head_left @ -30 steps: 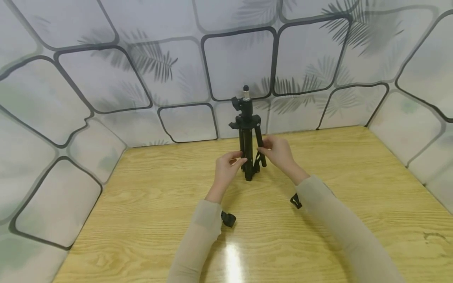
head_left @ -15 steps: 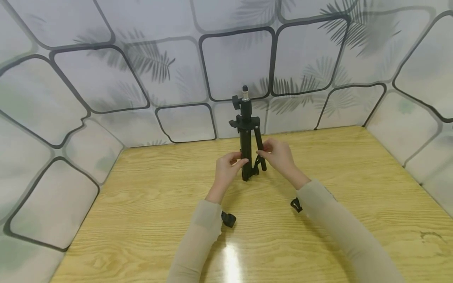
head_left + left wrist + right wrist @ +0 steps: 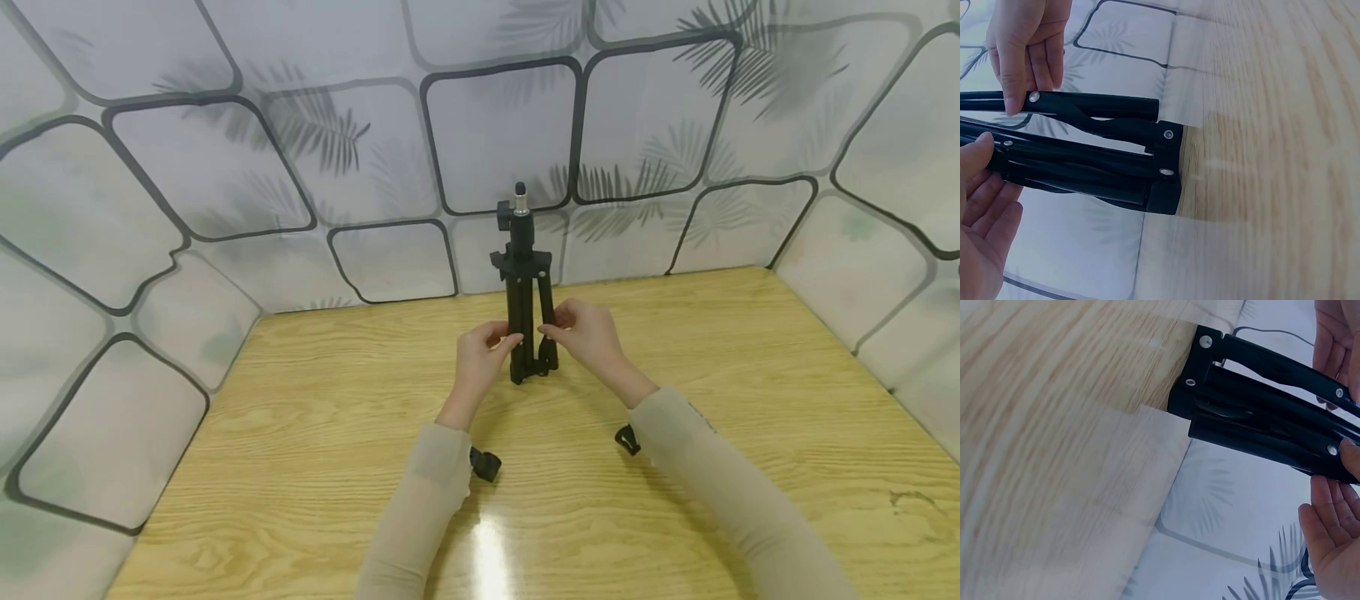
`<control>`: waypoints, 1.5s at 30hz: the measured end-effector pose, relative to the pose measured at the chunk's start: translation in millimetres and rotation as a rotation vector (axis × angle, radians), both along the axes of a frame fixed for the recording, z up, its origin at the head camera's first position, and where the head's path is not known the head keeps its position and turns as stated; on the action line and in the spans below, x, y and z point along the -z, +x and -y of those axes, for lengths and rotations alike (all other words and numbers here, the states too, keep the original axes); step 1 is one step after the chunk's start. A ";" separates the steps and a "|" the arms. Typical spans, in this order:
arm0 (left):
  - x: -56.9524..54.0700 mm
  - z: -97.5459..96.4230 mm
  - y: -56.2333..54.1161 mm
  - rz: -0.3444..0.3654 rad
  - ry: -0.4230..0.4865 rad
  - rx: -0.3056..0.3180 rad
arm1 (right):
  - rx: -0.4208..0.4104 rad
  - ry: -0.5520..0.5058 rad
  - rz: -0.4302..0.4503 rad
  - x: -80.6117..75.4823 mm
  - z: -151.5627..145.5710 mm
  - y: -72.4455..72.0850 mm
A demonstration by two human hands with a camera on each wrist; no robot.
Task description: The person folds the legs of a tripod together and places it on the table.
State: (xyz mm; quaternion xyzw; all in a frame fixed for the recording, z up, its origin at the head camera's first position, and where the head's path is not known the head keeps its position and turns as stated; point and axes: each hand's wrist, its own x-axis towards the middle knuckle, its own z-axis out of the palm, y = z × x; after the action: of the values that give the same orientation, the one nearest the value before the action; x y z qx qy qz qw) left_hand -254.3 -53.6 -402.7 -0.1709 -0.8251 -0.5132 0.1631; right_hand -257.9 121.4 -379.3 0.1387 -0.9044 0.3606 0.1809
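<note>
A black tripod stand (image 3: 521, 237) with a silver stud on top stands upright on the wooden table, its legs folded close to the central column. My left hand (image 3: 480, 354) pinches a leg on the left side between thumb and fingers. On the other side, my right hand (image 3: 591, 332) holds the right leg in the same way, around its middle. From the left wrist, the riveted lower braces (image 3: 1166, 153) show at the stand's foot. The right wrist view has the right thumb on a leg (image 3: 1260, 447) with the fingers beneath it.
A small black part (image 3: 486, 466) lies beside the left sleeve, partly covered by it. Another black piece (image 3: 627, 439) sticks out from under the right forearm. Behind the table (image 3: 337, 400) rises a patterned backdrop (image 3: 390, 258), with more of it along both sides.
The right leg has swung inward, nearer the column, with my right hand following it. The stand has turned slightly, shifting its top knob. My left hand stays nearly in place.
</note>
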 end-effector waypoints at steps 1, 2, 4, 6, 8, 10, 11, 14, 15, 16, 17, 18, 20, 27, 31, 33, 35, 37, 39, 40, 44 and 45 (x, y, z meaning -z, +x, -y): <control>0.2 0.1 0.0 -0.003 -0.001 -0.002 | -0.001 -0.003 -0.002 0.1 0.6 0.6; 0.3 0.3 -0.1 -0.007 -0.004 -0.004 | -0.002 -0.007 -0.003 0.0 1.2 1.3; 0.7 0.5 -0.4 -0.009 -0.005 -0.005 | -0.005 -0.010 -0.006 -0.1 2.0 2.4; 1.1 0.8 -0.7 -0.012 -0.006 -0.005 | -0.008 -0.016 -0.007 0.2 2.7 2.7; 1.3 1.0 -0.8 -0.010 -0.008 -0.005 | -0.011 -0.020 -0.006 0.3 3.2 3.3; 1.5 1.3 -0.6 -0.005 -0.009 -0.004 | -0.015 -0.023 -0.008 0.3 3.9 3.7; 1.5 1.4 -0.7 -0.002 -0.009 -0.003 | -0.017 -0.026 -0.008 0.4 4.2 3.8; 1.3 1.7 -0.9 0.005 -0.005 0.004 | -0.016 -0.024 -0.015 1.0 5.2 3.4; 1.3 1.8 -1.0 0.005 -0.003 0.006 | -0.017 -0.025 -0.018 1.2 5.5 3.3; 1.2 1.8 -1.1 0.005 -0.001 0.009 | -0.018 -0.025 -0.020 1.5 5.8 3.1; 1.2 1.7 -1.5 0.004 0.001 0.010 | -0.018 -0.025 -0.023 1.8 6.0 2.9; 1.0 1.6 -1.7 0.002 0.002 0.012 | -0.016 -0.022 -0.027 2.2 6.2 2.6; 1.0 1.5 -2.0 -0.001 0.003 0.015 | -0.015 -0.022 -0.033 2.9 6.4 2.4; 0.5 1.3 -1.8 0.002 0.005 0.018 | -0.007 -0.020 -0.041 4.2 7.6 2.5; 0.3 1.7 -1.7 -0.001 0.001 0.019 | 0.000 -0.029 -0.028 3.2 8.9 3.5; 0.0 2.1 -1.5 0.003 0.000 0.017 | 0.003 -0.030 -0.025 2.5 9.4 4.3; -0.1 2.4 -1.7 0.008 -0.002 0.016 | 0.004 -0.029 -0.022 2.3 9.9 4.9; -0.3 2.9 -1.7 0.015 -0.003 0.016 | 0.002 -0.028 -0.024 2.4 10.3 5.3; -0.2 3.1 -1.5 0.018 -0.006 0.019 | -0.001 -0.026 -0.026 2.9 10.4 5.6; -0.1 3.2 -1.6 0.020 -0.007 0.019 | -0.001 -0.025 -0.028 3.3 10.4 5.7; 0.3 3.2 -1.5 0.021 -0.007 0.024 | -0.007 -0.025 -0.027 3.9 9.4 6.0; 0.4 3.1 -1.6 0.023 -0.005 0.025 | -0.010 -0.027 -0.020 3.9 8.8 6.1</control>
State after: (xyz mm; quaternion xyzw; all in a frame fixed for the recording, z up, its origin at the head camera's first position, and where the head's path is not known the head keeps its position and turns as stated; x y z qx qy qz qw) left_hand -255.9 -56.6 -403.0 -0.1755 -0.8261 -0.5150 0.1466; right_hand -251.8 112.6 -383.2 0.1443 -0.8969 0.3724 0.1899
